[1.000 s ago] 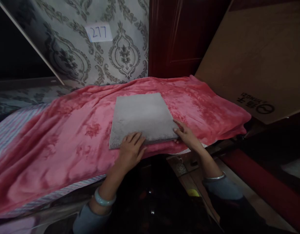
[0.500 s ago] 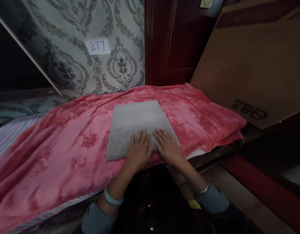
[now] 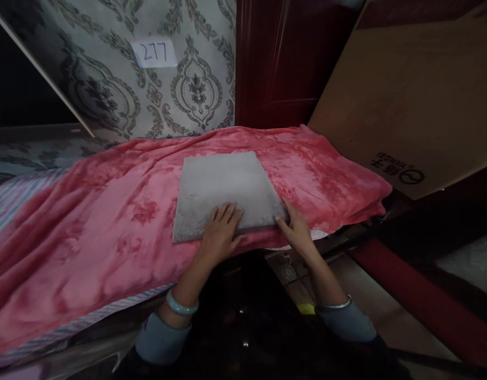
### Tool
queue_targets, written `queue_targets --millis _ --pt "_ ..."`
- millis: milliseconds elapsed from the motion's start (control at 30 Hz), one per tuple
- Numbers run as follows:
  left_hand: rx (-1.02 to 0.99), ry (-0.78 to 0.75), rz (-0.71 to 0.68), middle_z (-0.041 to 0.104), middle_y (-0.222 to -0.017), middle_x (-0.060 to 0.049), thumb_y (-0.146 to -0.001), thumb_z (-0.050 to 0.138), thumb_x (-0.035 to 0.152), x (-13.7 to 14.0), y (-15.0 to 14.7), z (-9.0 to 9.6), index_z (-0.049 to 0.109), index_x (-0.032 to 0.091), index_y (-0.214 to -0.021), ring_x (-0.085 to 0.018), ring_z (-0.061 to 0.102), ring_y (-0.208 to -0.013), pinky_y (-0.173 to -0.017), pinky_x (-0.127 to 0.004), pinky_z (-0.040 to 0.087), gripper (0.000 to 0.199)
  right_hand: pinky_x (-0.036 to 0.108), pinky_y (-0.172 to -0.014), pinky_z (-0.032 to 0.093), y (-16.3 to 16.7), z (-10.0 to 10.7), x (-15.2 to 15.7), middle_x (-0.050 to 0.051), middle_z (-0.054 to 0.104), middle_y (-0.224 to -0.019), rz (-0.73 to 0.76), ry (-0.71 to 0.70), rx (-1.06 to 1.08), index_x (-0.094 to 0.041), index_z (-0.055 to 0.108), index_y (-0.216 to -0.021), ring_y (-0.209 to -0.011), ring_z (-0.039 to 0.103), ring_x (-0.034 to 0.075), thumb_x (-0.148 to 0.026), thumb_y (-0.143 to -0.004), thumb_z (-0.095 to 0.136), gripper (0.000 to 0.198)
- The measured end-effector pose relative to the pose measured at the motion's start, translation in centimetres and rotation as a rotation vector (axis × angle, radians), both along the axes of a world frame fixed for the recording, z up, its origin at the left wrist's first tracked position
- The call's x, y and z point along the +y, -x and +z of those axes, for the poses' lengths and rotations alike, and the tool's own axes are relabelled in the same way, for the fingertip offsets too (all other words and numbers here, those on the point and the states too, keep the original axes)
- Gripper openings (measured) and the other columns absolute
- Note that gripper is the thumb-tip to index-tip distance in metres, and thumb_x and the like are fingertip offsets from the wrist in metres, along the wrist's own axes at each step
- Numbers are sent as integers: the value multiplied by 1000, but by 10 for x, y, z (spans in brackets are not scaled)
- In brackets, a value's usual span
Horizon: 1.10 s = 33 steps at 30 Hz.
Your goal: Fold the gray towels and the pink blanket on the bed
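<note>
Grey pad lies flat on a pink blanket, close to the blanket's near edge and roughly in the middle of the view. It is four-sided, with a soft-looking surface, and its thickness shows along the near side. The left hand rests palm down on the near part of the pad, its fingers stretched out and slightly parted over the top, its thumb held wide of them past the near edge. The right hand is at the near right corner, thumb and forefinger apart, both meeting the pad there; the other fingers are hidden, so whether it pinches the corner or only touches it, I cannot tell. A pale bangle circles the left wrist and a thin silvery bracelet the right, each just above a blue-grey cuff.

The blanket has darker red flower patches and loose folds at the left, where a striped sheet shows from under it. Behind, a card with 277 written on it is on the patterned wallpaper, and beside that stands a dark red door. A large cardboard box leans at the right, its dark lettering upside down. Low down, between the forearms and nearer the right one, is a small yellow thing, too dim to make out
</note>
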<state>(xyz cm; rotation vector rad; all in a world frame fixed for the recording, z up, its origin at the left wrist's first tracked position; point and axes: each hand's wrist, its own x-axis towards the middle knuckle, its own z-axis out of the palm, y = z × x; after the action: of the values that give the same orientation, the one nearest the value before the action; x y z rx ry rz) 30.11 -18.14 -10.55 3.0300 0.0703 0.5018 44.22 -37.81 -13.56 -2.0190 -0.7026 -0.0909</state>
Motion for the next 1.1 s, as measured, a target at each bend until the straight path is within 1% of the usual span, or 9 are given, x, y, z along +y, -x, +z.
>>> queue_targets --millis 133,233,300,467,600,700,833,967,1100 --pt "-49 8 88 52 -146 -16 -87 65 33 -3 11 2 49 18 -143 -34 44 -135 -110 -52 39 60 51 -103 51 12 9 6 7 59 -137 106 -440 479 -28 51 -137 -115 62 26 -45 -82 63 59" --pt "-52 14 113 55 -139 -16 -86 64 27 -5 14 6 50 18 -141 -34 48 -129 -106 -52 42 57 46 -94 58 21 7 12 2 70 -113 153 -751 855 -28 59 -110 -93 70 21 -38 -77 69 35" --pt "-38 12 92 55 -137 -16 -85 63 24 -6 13 10 49 18 -141 -34 50 -125 -103 -51 44 58 45 -94 58 26 7 16 1 72 -100 196 -842 1010 -26 58 -95 -90 71 21 -34 -77 70 23" --pt "-38 8 23 56 -134 -15 -85 59 16 -1 15 14 49 18 -140 -31 52 -119 -103 -49 46 56 49 -98 55 38 15 31 3 74 -95 309 -829 1213 -26 56 -95 -92 72 23 -34 -83 65 17" --pt "-77 41 14 56 -136 -16 -85 58 15 8 24 10 48 15 -140 -30 52 -123 -107 -46 44 55 47 -93 58 49 24 50 2 74 -101 270 -879 1318 -26 55 -104 -89 73 22 -27 -84 64 22" --pt "-93 31 54 55 -139 -17 -87 61 23 16 32 9 48 17 -140 -32 51 -127 -107 -50 43 55 48 -86 61 56 27 64 2 74 -106 264 -909 1366 -27 55 -110 -87 73 22 -26 -84 65 27" --pt "-103 -21 106 56 -138 -17 -86 63 28 18 33 7 50 16 -140 -34 51 -125 -103 -51 43 56 48 -80 63 62 30 79 1 75 -101 226 -947 1435 -26 56 -114 -81 74 22 -22 -85 65 31" --pt "-181 -104 147 64 -126 -17 -84 58 14 19 27 5 59 13 -130 -32 57 -114 -93 -47 47 47 45 -77 63 66 41 89 1 75 -89 112 -948 1468 -23 57 -111 -72 73 20 -12 -84 58 29" --pt "-361 -168 100 69 -107 -13 -82 54 7 28 28 14 65 14 -116 -28 61 -99 -83 -42 47 37 40 -73 63 75 54 94 1 75 -86 123 -995 1439 -21 59 -110 -72 72 20 -7 -80 59 33"
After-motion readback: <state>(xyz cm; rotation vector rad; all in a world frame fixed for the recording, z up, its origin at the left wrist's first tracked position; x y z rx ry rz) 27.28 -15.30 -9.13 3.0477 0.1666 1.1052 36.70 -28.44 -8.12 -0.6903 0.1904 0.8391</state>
